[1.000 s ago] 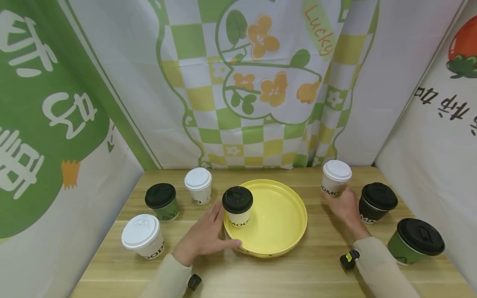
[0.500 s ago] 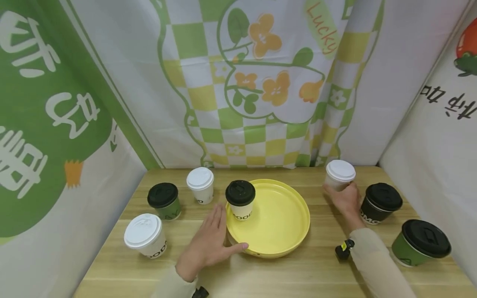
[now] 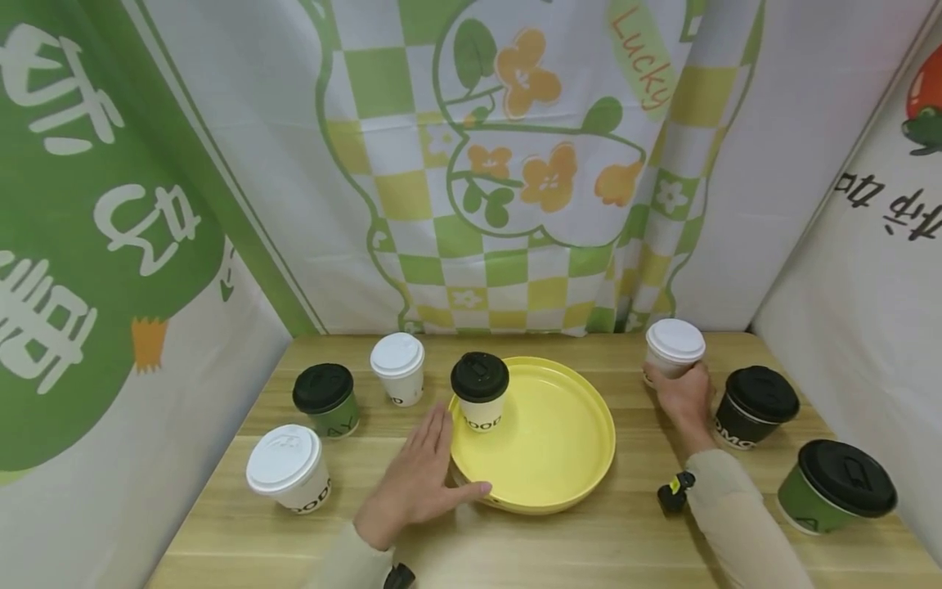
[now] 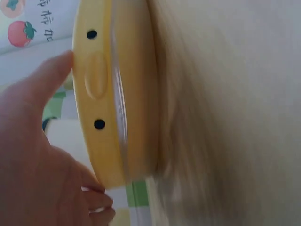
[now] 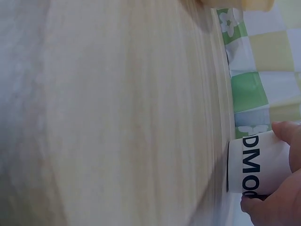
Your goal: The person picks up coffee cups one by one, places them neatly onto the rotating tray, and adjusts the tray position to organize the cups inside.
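My left hand point(image 3: 415, 478) rests against the near-left side of a round yellow tray point(image 3: 559, 466), fingers straight and thumb stretched along the front rim. In the left wrist view the thumb and fingers touch the rim of the tray point(image 4: 96, 80), which has two black dots on its side. A white paper cup with a black lid point(image 3: 480, 384) stands on the tray's left part. At the back right, my right hand point(image 3: 684, 401) grips a white paper cup with a white lid point(image 3: 675, 339). In the right wrist view thumb and fingers lie around the lettered white cup point(image 5: 263, 165).
On the left stand a green cup with a black lid point(image 3: 327, 397), a small white-lidded cup point(image 3: 398, 368) and a larger one point(image 3: 289, 466). To the right are a black cup point(image 3: 754, 406) and a green cup with a black lid point(image 3: 835, 487). A patterned curtain point(image 3: 500, 270) hangs behind the table.
The black-lidded cup has shifted slightly backward on the tray. My right hand has come further around the white-lidded cup, hiding its lettering. The head view has shifted slightly.
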`<action>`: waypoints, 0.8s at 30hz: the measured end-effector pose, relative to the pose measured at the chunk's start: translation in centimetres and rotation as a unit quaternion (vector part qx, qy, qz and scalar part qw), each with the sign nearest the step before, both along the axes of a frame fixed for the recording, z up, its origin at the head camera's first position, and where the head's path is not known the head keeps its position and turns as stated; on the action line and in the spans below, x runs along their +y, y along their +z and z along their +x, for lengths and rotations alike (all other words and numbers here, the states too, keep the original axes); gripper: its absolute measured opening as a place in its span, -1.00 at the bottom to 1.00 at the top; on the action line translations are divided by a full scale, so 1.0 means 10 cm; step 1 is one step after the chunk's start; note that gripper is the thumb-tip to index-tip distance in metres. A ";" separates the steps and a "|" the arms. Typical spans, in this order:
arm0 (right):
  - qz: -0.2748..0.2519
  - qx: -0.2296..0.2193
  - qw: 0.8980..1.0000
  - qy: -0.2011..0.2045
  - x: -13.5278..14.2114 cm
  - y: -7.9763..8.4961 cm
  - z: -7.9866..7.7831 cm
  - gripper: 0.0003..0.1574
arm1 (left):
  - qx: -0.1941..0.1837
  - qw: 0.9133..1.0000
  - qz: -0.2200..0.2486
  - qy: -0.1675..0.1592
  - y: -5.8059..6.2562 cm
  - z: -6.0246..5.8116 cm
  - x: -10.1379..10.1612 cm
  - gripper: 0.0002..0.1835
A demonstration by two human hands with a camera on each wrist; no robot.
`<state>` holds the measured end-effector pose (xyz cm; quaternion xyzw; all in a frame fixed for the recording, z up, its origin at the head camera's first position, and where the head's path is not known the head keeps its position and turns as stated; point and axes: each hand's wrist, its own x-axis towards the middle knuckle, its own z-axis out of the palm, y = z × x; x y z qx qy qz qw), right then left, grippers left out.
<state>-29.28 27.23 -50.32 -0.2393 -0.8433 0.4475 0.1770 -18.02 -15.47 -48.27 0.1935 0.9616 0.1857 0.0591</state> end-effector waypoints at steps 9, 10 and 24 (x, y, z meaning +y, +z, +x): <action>0.008 0.039 0.999 0.021 0.00 0.08 0.06 0.06 | -0.003 1.000 0.017 -0.024 0.06 -0.11 -0.13 0.28; 0.008 0.045 0.999 0.027 -0.01 0.10 0.07 0.05 | -0.003 1.000 0.017 -0.023 0.07 -0.10 -0.12 0.27; 0.017 0.094 0.982 0.164 -0.40 0.68 0.36 -0.04 | -0.009 1.000 -0.002 -0.012 0.06 -0.09 0.02 0.35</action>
